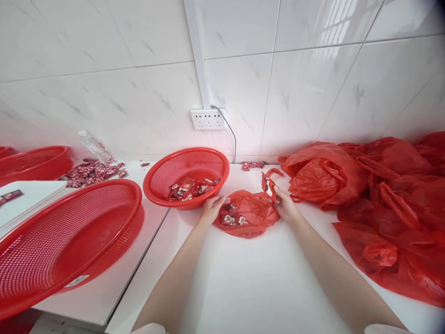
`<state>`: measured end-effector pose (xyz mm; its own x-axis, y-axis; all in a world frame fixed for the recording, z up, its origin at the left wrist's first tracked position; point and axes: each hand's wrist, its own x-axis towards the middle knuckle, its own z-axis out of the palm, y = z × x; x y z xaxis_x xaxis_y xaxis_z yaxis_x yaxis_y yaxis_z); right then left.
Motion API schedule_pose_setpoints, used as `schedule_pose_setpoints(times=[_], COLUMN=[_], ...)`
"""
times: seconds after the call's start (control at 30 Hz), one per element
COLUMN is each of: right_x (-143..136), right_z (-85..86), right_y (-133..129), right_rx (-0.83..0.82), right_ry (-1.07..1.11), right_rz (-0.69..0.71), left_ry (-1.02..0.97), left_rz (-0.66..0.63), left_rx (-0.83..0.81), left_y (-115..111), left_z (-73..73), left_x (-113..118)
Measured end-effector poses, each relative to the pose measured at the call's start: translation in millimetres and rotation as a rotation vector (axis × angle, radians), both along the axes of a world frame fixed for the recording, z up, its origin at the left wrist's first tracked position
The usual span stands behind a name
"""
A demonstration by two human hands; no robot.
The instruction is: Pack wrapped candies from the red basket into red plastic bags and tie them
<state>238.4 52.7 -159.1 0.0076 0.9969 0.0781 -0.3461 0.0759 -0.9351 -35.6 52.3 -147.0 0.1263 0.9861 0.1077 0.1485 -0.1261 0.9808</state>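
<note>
A red plastic bag (255, 208) lies on the white table in front of me. Several small red packets with pale printed shapes (234, 220) show at its left side. My left hand (211, 211) pinches the bag's left edge, close to the rim of a red mesh basket (149, 188). At the bag's right side my right hand (287, 205) is closed on a small red packet (268, 186) with white and dark print. A strip of red plastic (277, 171) sticks up just behind that packet. More small printed packets (189, 188) lie in the basket.
Filled red plastic bags (327, 174) crowd the right side. A large red mesh basket (100, 232) stands at left. Behind it are a heap of dark red packets (90, 172) and a clear bottle (97, 146). A socket strip (207, 119) with a cable is on the tiled wall.
</note>
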Motion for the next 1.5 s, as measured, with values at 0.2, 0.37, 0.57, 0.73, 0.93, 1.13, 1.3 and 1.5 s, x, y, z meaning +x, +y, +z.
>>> schedule_pose_setpoints(times=[0.2,0.37,0.57,0.73,0.93,1.13,1.3,1.5], right_x=[-34,-67,-65,-62,-62,-61,-59,-56], right_z=[22.8,19.9,-4.5,-6.5,-5.8,-9.6,-5.1,-4.5], right_y=[-25,-45,-41,-38,-34,-34,-38,-36], right_rx=[0.093,0.206,0.161,0.153,0.148,0.213,0.18,0.135], right_ry=[-0.17,-0.504,-0.533,-0.435,-0.37,-0.563,-0.465,-0.436], right_rz=[0.03,-0.12,0.065,0.158,0.165,0.054,0.19,0.361], left_ry=[-0.139,-0.119,-0.132,-0.117,-0.115,-0.147,-0.199,-0.245], left_rz=[-0.056,-0.086,-0.109,-0.145,-0.192,-0.245,-0.202,-0.118], left_rx=[-0.089,-0.108,-0.037,-0.046,-0.072,-0.114,-0.121,-0.063], left_y=[-15,-26,-29,-26,-22,-22,-28,-28], left_z=[26.1,18.6,-5.7,-11.2,-7.7,-8.2,-8.1,-7.8], left_x=[19,37,38,38,31,28,29,32])
